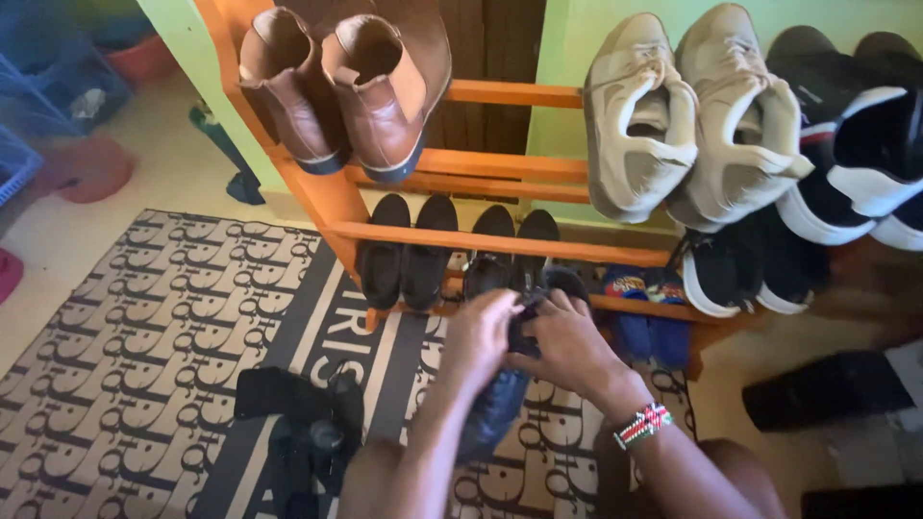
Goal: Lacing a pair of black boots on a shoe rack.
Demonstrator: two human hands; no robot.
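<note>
A black sandal lies on the patterned rug; just right, the left hand and right hand both close their grip around a dark shoe held in front of the orange shoe rack, below beige sneakers
</note>
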